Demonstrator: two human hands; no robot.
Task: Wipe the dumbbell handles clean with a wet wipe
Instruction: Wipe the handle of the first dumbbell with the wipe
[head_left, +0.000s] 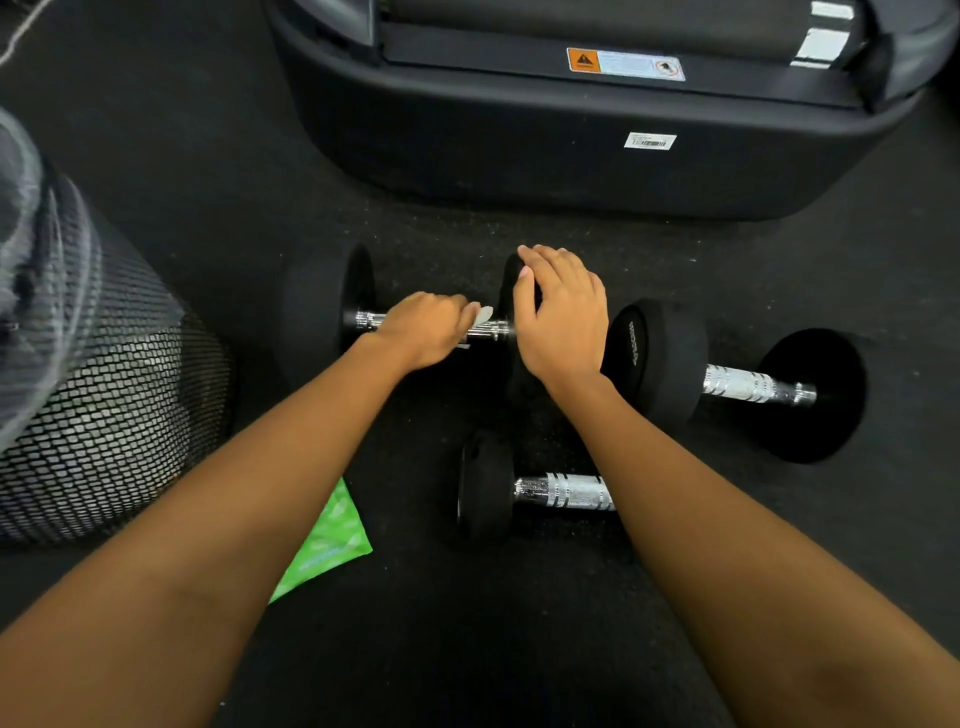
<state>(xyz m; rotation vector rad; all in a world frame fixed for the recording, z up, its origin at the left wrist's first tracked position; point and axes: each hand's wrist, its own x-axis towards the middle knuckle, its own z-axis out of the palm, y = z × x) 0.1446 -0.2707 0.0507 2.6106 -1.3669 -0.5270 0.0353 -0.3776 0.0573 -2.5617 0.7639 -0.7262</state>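
Packet of wipes (332, 540), green, is laid nearest on the dark floor (467, 649), beside a small dumbbell (561, 491). Beyond, the handle (496, 329) of the middle dumbbell (332, 306) is gripped by the curled left hand (426, 330) through a white wet wipe (483, 315); its right weight is clasped by the right hand (563, 317). A third dumbbell (748, 384) is set just to the right, and a black machine base (519, 156) is seen farthest.

The floor (218, 171) is dark, black and a little grainy, like rubber gym matting. At the far side stands the black end of a treadmill (519, 156), with an orange warning sticker (625, 63) and a white barcode label (649, 141). At the left stands a black mesh basket (114, 405).
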